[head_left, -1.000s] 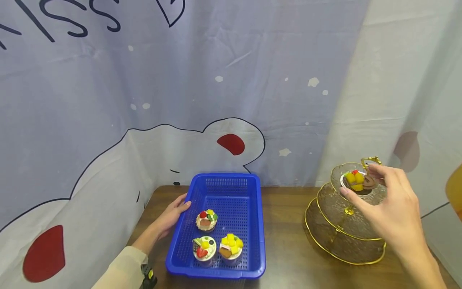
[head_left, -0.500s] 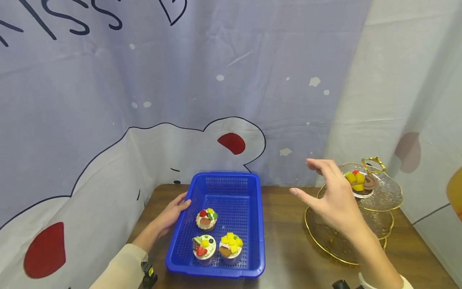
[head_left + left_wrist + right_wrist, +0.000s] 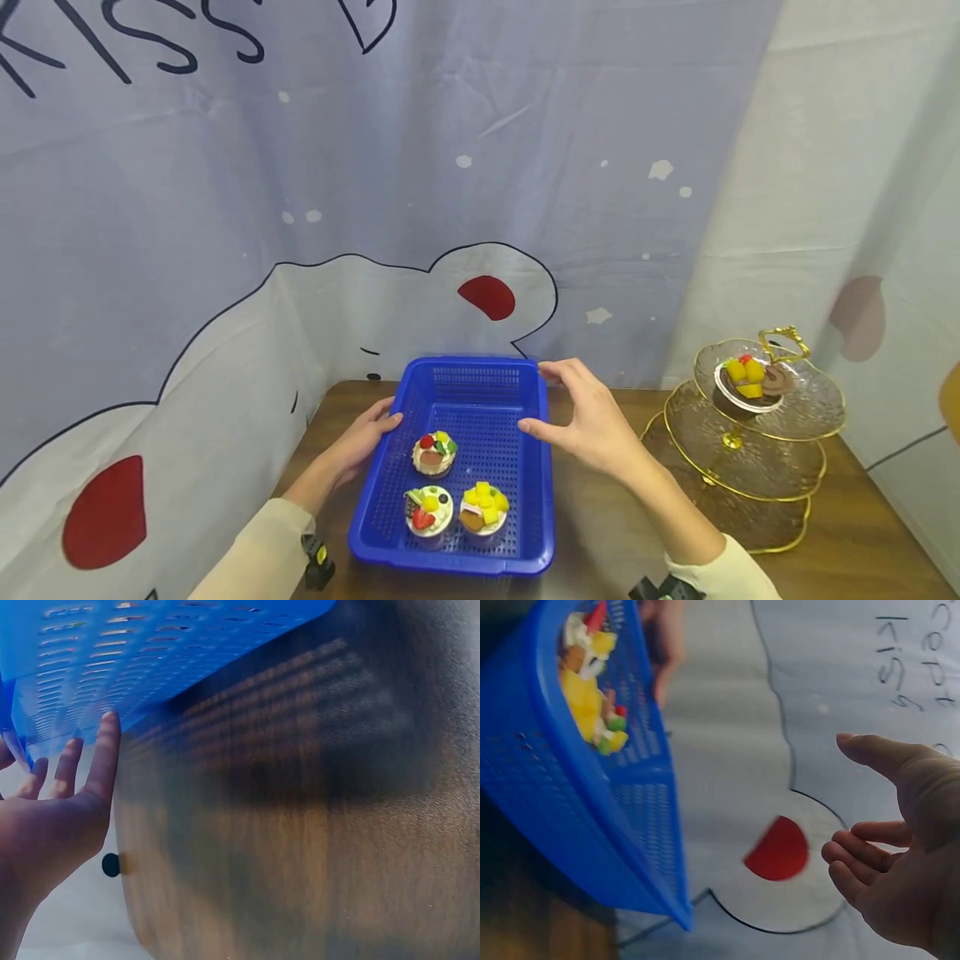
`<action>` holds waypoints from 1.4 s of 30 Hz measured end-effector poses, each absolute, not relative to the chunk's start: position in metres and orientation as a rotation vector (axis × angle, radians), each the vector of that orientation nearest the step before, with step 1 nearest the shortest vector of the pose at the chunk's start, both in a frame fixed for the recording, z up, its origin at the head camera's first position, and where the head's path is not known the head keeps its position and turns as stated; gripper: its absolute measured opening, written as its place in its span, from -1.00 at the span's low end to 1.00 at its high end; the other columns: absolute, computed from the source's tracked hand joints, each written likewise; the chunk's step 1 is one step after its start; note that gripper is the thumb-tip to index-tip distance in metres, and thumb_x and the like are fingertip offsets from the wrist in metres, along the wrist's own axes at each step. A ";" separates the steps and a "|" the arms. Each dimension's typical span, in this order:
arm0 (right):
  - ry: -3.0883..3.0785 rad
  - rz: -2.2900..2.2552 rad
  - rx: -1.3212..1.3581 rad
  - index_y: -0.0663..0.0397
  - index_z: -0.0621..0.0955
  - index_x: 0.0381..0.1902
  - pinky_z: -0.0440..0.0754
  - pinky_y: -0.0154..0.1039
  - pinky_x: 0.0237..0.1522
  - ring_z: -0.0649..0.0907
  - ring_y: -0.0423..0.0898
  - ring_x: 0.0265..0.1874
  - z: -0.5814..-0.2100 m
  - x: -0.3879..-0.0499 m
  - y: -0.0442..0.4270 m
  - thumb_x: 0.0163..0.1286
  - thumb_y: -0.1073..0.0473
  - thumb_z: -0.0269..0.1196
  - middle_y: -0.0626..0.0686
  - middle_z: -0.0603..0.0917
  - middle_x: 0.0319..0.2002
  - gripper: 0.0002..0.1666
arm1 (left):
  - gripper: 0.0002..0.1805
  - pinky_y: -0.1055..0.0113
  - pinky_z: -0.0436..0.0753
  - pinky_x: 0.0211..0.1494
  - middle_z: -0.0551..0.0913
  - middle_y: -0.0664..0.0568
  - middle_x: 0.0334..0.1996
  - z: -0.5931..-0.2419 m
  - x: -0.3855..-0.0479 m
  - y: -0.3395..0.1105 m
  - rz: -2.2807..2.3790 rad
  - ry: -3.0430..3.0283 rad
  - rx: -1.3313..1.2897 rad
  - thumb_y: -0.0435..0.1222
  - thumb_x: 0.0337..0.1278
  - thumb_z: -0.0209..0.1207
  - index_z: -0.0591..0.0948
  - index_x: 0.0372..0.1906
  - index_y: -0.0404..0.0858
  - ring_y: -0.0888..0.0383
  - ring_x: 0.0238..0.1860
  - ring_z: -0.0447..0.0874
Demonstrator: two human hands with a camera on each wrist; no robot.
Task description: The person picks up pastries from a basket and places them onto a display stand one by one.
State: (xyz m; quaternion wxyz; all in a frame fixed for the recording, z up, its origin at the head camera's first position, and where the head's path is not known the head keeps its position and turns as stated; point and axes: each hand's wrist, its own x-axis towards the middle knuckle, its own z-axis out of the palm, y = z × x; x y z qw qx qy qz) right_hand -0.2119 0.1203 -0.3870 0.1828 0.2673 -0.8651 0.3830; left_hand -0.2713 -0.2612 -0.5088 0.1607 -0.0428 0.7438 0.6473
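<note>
A blue plastic basket with perforated walls stands on the table. My left hand grips its left rim, thumb over the edge; in the left wrist view the left fingers lie along the outer wall. Inside are a cupcake with mango cubes, one with a strawberry, and one with a red berry and green leaves. My right hand holds nothing, thumb and fingers spread apart, by the basket's right rim. In the right wrist view the right hand appears apart from the basket.
To the right stands a three-tier glass stand with gold rims and a gold handle. A chocolate cupcake with mango pieces sits on its top tier. Behind the wooden table hangs a printed curtain.
My right hand has let go of the chocolate cupcake on the top tier and moved left to the basket's right rim. The left hand stays on the basket.
</note>
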 end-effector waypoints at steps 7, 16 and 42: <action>-2.536 1.170 0.787 0.12 0.51 0.22 0.56 -0.10 0.15 0.61 -0.02 0.05 -0.409 -0.224 0.092 0.04 -0.12 0.55 -0.05 0.57 0.03 -0.14 | -0.47 0.03 0.68 -0.02 0.51 -0.27 0.21 -0.503 -0.271 -0.260 1.804 2.142 -0.087 -0.15 0.51 -0.02 0.22 0.45 -0.16 -0.11 0.06 0.64; -2.634 1.300 0.764 0.07 0.50 0.23 0.55 -0.08 0.17 0.59 -0.05 0.10 -0.436 -0.232 0.060 0.07 -0.15 0.53 -0.05 0.56 0.08 -0.16 | -0.55 0.06 0.70 -0.08 0.56 -0.29 0.12 -0.498 -0.274 -0.260 1.777 2.125 -0.109 -0.20 0.52 -0.07 0.30 0.37 -0.25 -0.12 -0.01 0.68; -2.762 1.439 0.725 0.08 0.48 0.27 0.51 -0.05 0.21 0.54 -0.02 0.16 -0.480 -0.244 0.008 0.12 -0.21 0.48 0.03 0.54 0.15 -0.14 | -0.56 0.10 0.71 -0.10 0.60 -0.31 0.03 -0.489 -0.282 -0.254 1.671 2.207 -0.151 -0.20 0.58 -0.19 0.34 0.32 -0.38 -0.10 -0.08 0.69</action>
